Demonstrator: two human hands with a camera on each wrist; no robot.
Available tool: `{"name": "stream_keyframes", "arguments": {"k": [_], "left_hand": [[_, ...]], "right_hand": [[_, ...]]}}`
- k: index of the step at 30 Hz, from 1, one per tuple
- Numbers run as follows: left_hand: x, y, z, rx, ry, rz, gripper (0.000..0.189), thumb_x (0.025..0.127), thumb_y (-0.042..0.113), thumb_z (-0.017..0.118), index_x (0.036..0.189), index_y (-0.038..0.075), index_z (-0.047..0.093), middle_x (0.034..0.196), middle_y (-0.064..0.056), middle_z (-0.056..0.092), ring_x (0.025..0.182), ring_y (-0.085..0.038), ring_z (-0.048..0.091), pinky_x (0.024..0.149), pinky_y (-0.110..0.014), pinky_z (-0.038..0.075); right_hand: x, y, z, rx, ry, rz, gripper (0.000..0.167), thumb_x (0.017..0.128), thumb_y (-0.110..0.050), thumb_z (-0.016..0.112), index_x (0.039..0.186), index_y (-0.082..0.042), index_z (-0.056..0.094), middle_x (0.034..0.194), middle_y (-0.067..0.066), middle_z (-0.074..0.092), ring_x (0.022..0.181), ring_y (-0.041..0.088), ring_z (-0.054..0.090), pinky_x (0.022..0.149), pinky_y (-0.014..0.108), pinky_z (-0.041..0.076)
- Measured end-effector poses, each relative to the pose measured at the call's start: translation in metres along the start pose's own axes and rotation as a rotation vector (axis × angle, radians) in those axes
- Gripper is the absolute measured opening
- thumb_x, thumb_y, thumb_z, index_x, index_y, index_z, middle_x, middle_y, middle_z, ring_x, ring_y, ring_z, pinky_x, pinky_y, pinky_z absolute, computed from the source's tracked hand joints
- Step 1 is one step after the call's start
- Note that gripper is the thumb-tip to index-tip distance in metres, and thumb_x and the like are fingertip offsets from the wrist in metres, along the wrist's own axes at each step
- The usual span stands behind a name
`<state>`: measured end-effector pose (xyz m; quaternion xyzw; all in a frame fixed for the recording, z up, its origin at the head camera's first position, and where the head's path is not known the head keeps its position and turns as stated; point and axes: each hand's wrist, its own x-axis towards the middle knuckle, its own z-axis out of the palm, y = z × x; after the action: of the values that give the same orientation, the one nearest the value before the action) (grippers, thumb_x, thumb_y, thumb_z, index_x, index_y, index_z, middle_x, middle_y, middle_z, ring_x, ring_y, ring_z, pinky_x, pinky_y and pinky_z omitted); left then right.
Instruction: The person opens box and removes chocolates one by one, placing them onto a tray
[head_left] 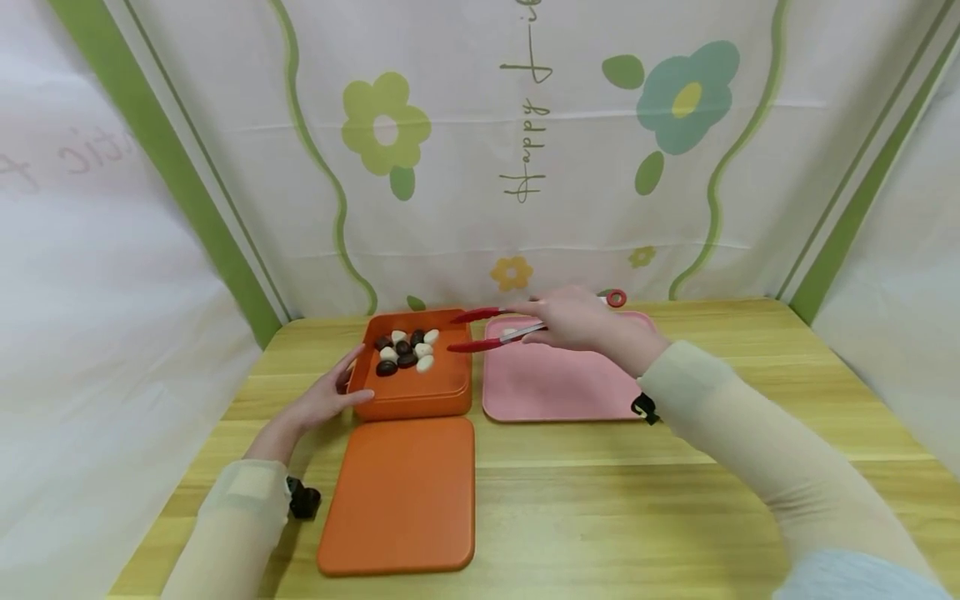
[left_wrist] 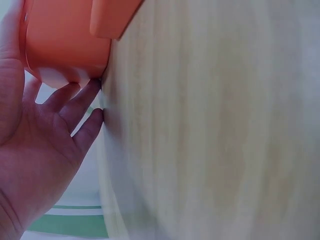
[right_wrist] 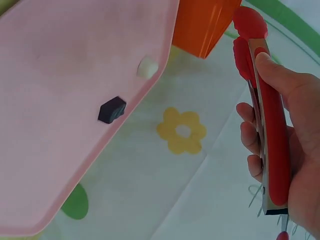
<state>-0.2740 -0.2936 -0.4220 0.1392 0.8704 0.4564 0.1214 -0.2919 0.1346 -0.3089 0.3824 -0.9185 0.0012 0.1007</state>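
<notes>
My right hand (head_left: 573, 319) grips red-and-metal tongs (head_left: 517, 331) above the pink tray (head_left: 566, 396). The red tips stand apart over the right side of an orange box (head_left: 412, 407), with nothing between them. Several dark and white pebble-like pieces (head_left: 405, 348) lie inside that box. At the box's left front corner rests my left hand (head_left: 322, 400), thumb by the front rim. In the left wrist view its spread fingers (left_wrist: 77, 107) touch the box wall. A white piece (right_wrist: 147, 67) and a black piece (right_wrist: 111, 110) lie in the tray near one edge.
A flat orange lid (head_left: 401, 496) lies on the wooden table (head_left: 600, 508) in front of the box. Behind the table hangs a white curtain (head_left: 465, 208) with printed flowers, and more cloth closes off both sides.
</notes>
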Motion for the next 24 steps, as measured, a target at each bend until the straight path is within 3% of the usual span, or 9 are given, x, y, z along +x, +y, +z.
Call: {"name": "stream_keyframes", "arguments": {"k": [14,24], "left_hand": [[0.002,0.004,0.0,0.018,-0.006,0.002,0.09,0.095,0.022,0.066,0.158,0.018,0.002,0.15,-0.034,0.025,0.135,-0.048,0.03,0.108,-0.06,0.023],[-0.001,0.003,0.0,0.022,0.002,-0.019,0.092,0.094,0.025,0.067,0.158,0.019,0.003,0.151,-0.034,0.024,0.136,-0.048,0.028,0.109,-0.061,0.021]], "right_hand": [[0.045,-0.034,0.013,-0.072,-0.088,-0.06,0.055,0.086,-0.044,0.072,0.137,-0.03,0.058,0.073,-0.005,0.054,0.066,0.014,0.054,0.054,0.03,0.045],[0.066,-0.053,0.014,-0.079,-0.169,-0.046,0.053,0.087,-0.039,0.073,0.137,-0.023,0.06,0.098,0.0,0.068,0.073,0.016,0.058,0.057,0.028,0.047]]}}
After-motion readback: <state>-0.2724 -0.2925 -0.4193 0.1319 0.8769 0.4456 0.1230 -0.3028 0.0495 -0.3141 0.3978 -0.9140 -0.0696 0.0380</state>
